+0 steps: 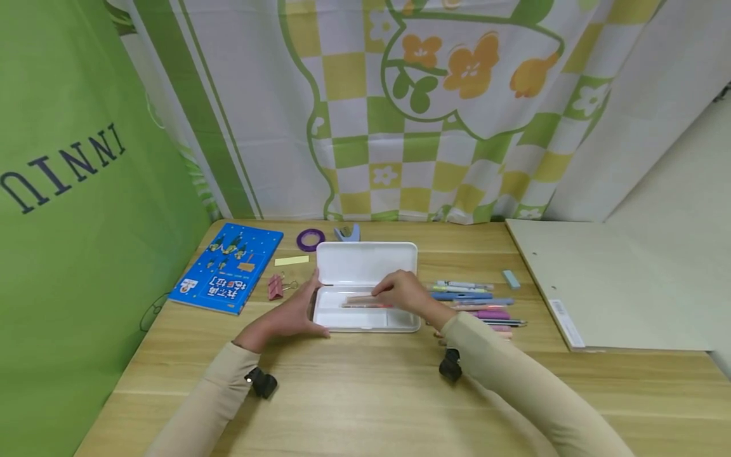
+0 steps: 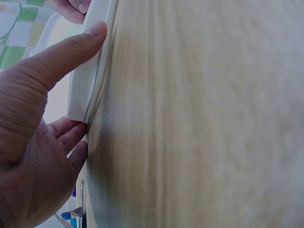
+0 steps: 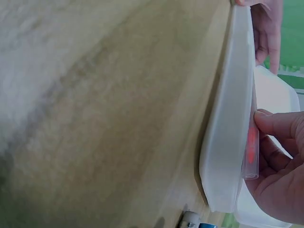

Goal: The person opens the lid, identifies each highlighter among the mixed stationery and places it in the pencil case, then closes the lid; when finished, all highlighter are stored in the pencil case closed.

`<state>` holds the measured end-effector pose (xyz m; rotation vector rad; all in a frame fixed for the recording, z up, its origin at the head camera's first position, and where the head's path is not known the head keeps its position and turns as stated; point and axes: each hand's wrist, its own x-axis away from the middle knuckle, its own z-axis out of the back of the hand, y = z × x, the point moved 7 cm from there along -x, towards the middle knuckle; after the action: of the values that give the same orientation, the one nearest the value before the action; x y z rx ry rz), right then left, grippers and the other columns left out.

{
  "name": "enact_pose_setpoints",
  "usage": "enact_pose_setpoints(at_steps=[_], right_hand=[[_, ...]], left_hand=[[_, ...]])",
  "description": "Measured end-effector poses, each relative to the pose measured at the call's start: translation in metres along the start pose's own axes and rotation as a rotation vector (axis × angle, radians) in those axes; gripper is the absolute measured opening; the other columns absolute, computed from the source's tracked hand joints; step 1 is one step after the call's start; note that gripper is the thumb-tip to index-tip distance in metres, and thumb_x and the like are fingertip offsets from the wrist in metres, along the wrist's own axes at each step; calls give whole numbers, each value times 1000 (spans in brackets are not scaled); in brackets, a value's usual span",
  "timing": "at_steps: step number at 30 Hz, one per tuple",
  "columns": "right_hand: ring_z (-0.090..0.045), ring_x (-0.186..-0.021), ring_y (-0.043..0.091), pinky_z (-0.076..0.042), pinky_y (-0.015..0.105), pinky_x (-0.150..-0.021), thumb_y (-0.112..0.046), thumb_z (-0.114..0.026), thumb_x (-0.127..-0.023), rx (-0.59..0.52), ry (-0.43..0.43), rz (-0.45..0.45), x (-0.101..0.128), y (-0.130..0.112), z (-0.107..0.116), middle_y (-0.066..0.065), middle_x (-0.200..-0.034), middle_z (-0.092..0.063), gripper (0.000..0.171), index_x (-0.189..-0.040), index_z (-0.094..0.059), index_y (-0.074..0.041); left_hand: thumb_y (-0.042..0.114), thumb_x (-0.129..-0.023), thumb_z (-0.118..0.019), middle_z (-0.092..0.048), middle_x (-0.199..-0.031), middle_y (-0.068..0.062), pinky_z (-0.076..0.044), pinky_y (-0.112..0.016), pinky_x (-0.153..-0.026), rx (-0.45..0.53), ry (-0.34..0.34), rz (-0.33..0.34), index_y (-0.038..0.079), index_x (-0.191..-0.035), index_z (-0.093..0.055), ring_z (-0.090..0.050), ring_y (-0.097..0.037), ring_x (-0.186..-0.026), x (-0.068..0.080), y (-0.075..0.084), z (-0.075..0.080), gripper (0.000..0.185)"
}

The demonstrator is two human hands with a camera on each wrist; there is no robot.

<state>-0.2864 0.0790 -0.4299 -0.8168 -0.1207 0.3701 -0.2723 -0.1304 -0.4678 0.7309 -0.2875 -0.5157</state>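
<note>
The wooden tabletop [image 1: 365, 393] fills the lower half of the frame, and at its centre sits my white pencil case [image 1: 365, 317], lid thrown back toward the curtain. My left hand [image 1: 291, 314] braces the case's left end, thumb along the front wall and fingers round the corner, holding it steady without lifting. My right hand [image 1: 402, 292] reaches over the tray, fingers curled round a clear pen with a red core [image 1: 365, 305], lowering it lengthwise inside. I judge I am mid-way through packing: the next move calls for letting this pen settle flat, then reaching right of centre, where the row of pens [image 1: 476, 304] waits beside the case.
</note>
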Motion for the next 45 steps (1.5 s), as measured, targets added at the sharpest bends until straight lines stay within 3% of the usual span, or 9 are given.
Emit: enact_pose_setpoints(at_steps=[10,13,20,26,31,36,42,45], right_hand=[[-65,-80,18,-50,23,-68,3,-69,-77,62,43,36,0,-2,-2,7,-80,-72,10,-76,-77,-4],[-64,-80,17,-50,24,-67,1,-68,-80,-6,7,0,3,2,1,7,-84,-72,9,-83,-77,-2],[-61,-100,24,-51,37,-86,-11,-63,-90,-228,-103,-50,15,15,31,10,-105,-69,20,-106,-71,-2],[-59,-106,29,-46,47,-93,-16,-63,-91,-355,-99,-104,27,45,69,17,-114,-64,32,-117,-63,4],[-60,-103,25,-48,45,-92,-17,-63,-92,-254,-71,-143,39,76,96,20,-117,-62,36,-119,-61,5],[-58,-107,29,-47,45,-92,-17,-62,-92,-137,-62,-199,48,104,115,19,-119,-61,34,-121,-61,2],[-60,-103,31,-50,43,-87,-8,-61,-92,-109,-101,-199,49,125,118,19,-112,-64,27,-116,-63,3],[-60,-103,29,-49,43,-87,-8,-62,-91,-76,-123,-199,48,130,117,16,-111,-65,24,-113,-66,0]], left_hand=[[35,-66,-87,-34,-139,-19,-22,-49,-112,12,5,-13,0,-149,10,-31,-31,-132,2,4,1,132],[35,-66,-87,-33,-141,-18,-21,-48,-112,10,-1,-5,2,-149,12,-29,-31,-133,2,4,0,133],[37,-66,-86,-27,-146,-20,-20,-49,-112,2,-4,1,3,-149,12,-24,-33,-138,2,3,0,133],[37,-66,-86,-23,-149,-20,-18,-47,-113,7,-7,10,5,-150,12,-20,-32,-140,2,3,0,133],[36,-66,-87,-24,-149,-20,-18,-47,-113,7,-2,14,4,-150,12,-20,-32,-140,3,2,1,133],[36,-66,-87,-29,-146,-20,-18,-48,-113,8,-3,12,4,-150,12,-22,-32,-139,2,2,0,133],[38,-66,-86,-15,-153,-21,-16,-48,-113,5,-14,21,7,-150,13,-13,-33,-142,2,1,-1,134],[37,-66,-86,-16,-153,-22,-16,-49,-113,14,-12,6,5,-150,13,-14,-35,-141,2,2,0,134]])
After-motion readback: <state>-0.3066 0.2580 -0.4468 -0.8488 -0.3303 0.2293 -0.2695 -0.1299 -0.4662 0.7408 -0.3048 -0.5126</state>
